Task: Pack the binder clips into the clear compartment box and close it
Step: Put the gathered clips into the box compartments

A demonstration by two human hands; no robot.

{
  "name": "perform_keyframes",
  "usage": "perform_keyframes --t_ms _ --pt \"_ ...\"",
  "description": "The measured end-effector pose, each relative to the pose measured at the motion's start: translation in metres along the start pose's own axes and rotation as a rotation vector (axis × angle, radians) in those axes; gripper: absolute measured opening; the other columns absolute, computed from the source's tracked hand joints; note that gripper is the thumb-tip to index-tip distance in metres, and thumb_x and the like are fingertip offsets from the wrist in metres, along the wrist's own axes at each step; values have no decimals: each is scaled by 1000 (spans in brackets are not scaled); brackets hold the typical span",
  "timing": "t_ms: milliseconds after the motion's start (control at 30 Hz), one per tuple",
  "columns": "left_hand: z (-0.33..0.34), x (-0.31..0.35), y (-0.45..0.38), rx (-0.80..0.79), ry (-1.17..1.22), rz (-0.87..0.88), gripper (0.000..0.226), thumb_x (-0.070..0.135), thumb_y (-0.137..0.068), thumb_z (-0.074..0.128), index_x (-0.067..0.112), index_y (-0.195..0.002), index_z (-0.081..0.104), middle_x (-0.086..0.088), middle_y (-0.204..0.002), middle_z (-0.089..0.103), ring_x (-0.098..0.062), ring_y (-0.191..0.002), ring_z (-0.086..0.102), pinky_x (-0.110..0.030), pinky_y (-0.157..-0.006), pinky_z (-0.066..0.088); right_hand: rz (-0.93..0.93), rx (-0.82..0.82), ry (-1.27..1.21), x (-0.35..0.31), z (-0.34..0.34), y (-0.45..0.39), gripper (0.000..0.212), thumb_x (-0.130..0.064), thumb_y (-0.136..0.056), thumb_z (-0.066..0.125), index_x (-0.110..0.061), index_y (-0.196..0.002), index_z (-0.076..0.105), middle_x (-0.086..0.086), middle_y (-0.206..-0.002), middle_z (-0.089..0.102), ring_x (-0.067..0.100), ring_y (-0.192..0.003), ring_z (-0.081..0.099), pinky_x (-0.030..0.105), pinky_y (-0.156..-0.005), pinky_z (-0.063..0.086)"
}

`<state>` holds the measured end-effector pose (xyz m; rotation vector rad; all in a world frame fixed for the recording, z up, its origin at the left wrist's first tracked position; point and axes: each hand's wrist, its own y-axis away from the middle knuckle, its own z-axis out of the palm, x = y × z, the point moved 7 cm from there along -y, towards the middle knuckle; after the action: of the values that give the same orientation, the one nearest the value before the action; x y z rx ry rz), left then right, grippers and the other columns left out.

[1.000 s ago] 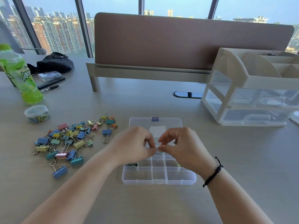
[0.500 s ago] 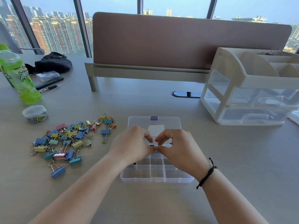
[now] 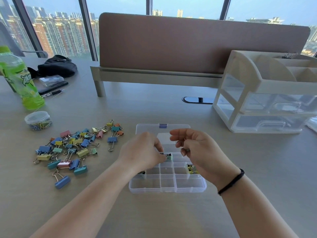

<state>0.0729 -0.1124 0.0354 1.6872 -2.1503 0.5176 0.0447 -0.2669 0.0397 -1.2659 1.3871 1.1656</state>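
Binder clips (image 3: 75, 148) mostly lie in a loose, many-coloured heap on the bench (image 3: 257, 169), left of the clear compartment box (image 3: 168, 188), so I judge the packing barely begun: a few yellow ones fill a right-hand cell, something dark shows in a left one, and the lid lies open behind. The left hand (image 3: 142, 152) pinches a green clip (image 3: 169, 157) over a middle cell, and the right hand (image 3: 197, 148) curls round something small I cannot identify

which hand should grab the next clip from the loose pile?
Left. The left hand is nearer the pile of coloured metal binder clips, which lies left of the clear plastic compartment box. The right hand would have to cross over.
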Motion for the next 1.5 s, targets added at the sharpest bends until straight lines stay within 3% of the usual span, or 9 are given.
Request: perform_keyframes --t_ms 167,367,600,700,900,1000,1233,1400,1500 --pt "0 -2 1 7 0 13 22 52 -76 75 32 -86 73 10 -50 47 -5 -51 48 -23 -47 29 -30 -25 -36 -5 -2 0 52 25 -86 34 -10 -109 66 16 -103 67 19 -80 67 28 -76 58" --pt "-1 -4 1 -4 56 32 27 55 -75 74 34 -91 72 10 -55 49 -3 -52 49 -23 -51 33 16 18 -213 -3 -5 0 42 19 -94 32 -6 -109 61 22 -102 69 29 -87 73 35 -81 60" --pt "-10 -2 1 -2 190 86 24 46 -77 78 34 -97 70 8 -56 54 -4 -46 49 -23 -50 40 67 -24 -388 -3 5 4 39 16 -97 29 -3 -115 58 24 -109 68 28 -95 72 38 -89 58" --pt "-17 4 2 42 281 156 15 38 -83 75 32 -96 70 9 -49 45 -5 -41 37 -21 -46 31 46 -65 -409 -7 9 6 38 14 -98 30 -5 -119 55 23 -114 67 28 -100 71 40 -95 55" --pt "-37 16 12 139 594 253 15 23 -89 70 28 -99 61 9 -44 37 -10 -42 31 -21 -47 30 -32 -132 -450 -17 12 10 47 11 -97 44 -17 -134 48 15 -122 65 25 -109 67 40 -103 49" --pt "-32 30 18 34 527 349 13 30 -84 77 27 -95 69 10 -46 37 -7 -43 30 -21 -48 30 -46 -191 -439 -19 19 13 63 0 -86 62 -24 -140 41 13 -122 66 24 -111 66 38 -100 51" --pt "-22 37 24 28 435 365 21 16 -79 81 21 -99 74 16 -43 43 -6 -44 34 -9 -49 30 -47 -237 -388 -15 31 15 66 16 -93 44 -25 -144 37 28 -117 62 33 -99 61 45 -97 49" --pt "-25 48 33 27 337 470 22 5 -80 75 15 -100 76 41 -64 56 6 -46 47 -4 -50 31 -64 -253 -328 -12 33 14 66 15 -90 45 -32 -135 43 14 -116 66 23 -93 63 35 -90 49" --pt "-26 47 33 27 297 476 15 6 -85 70 19 -92 75 34 -56 53 -2 -43 41 -9 -48 28 -53 -286 -354 -11 33 15 65 13 -92 48 -28 -142 37 16 -124 64 24 -100 66 36 -96 50"
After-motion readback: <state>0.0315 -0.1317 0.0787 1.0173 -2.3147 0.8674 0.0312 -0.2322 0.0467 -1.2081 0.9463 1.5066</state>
